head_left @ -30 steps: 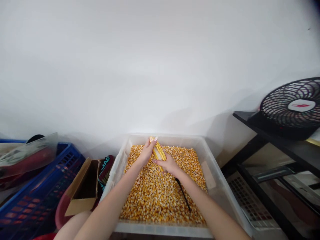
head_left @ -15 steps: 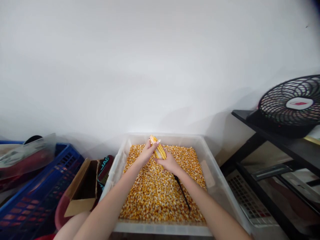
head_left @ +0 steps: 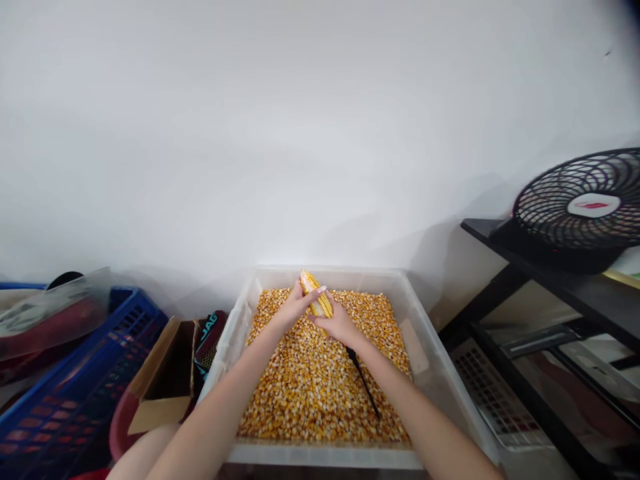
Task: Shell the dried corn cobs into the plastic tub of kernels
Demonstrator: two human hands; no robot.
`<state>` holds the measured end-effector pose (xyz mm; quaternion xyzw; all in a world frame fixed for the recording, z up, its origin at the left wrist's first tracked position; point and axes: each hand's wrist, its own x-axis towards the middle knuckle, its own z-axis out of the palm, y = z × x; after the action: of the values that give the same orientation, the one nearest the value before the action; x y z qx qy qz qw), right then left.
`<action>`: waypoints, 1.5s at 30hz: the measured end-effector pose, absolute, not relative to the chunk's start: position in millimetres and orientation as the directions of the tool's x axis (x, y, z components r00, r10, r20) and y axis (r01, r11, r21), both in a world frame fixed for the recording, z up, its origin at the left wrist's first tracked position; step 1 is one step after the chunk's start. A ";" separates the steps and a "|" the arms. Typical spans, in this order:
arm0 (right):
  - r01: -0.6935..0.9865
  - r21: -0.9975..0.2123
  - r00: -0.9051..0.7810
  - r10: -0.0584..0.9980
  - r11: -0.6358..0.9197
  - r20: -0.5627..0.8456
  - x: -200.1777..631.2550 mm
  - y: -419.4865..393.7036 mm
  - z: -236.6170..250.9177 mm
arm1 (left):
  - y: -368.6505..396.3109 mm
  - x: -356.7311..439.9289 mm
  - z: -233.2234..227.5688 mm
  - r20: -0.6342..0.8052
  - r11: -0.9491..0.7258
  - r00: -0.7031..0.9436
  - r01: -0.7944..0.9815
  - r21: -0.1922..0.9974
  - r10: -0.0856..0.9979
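Observation:
A yellow corn cob (head_left: 316, 296) is held tilted over a clear plastic tub (head_left: 435, 387) filled with loose corn kernels (head_left: 310, 387). My left hand (head_left: 293, 309) grips the cob's upper part, fingers wrapped over it. My right hand (head_left: 340, 326) holds the cob's lower end from the right. A thin black rod (head_left: 364, 383) lies on the kernels under my right wrist.
A blue plastic crate (head_left: 75, 393) with a clear lid stands at the left, beside an open cardboard box (head_left: 165, 380) and a black bag (head_left: 209, 340). At the right a black fan (head_left: 583, 210) sits on a black shelf (head_left: 575, 293). A white wall rises behind.
My left hand's fingers have slid a little down and across the cob. The view has shifted slightly. Both hands stay on the cob.

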<state>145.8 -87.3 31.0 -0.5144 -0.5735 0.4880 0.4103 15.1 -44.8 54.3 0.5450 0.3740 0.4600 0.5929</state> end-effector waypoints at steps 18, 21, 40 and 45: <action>0.206 -0.978 -0.099 0.993 -0.040 -0.061 146.0 -88.3 34.0 | -44.5 16.0 50.5 0.080 -0.056 0.370 -0.076 0.996 0.925; 0.168 -0.983 -0.093 0.991 -0.075 -0.091 148.3 -86.2 34.7 | -44.6 13.4 56.4 0.137 -0.099 0.412 -0.111 0.989 0.901; 0.142 -0.989 -0.171 0.983 -0.040 -0.065 149.3 -87.1 36.5 | -45.5 14.7 60.5 0.003 0.116 0.384 -0.286 0.951 0.923; -0.090 -0.961 -0.401 0.893 -0.262 -0.206 143.5 -93.2 40.2 | -38.8 14.9 58.6 -0.208 0.314 0.249 -0.533 0.786 0.946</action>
<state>143.5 -93.2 40.2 -0.4109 -0.4884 0.6797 0.3613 14.9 -38.8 58.6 0.2971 0.3471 0.5049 0.7324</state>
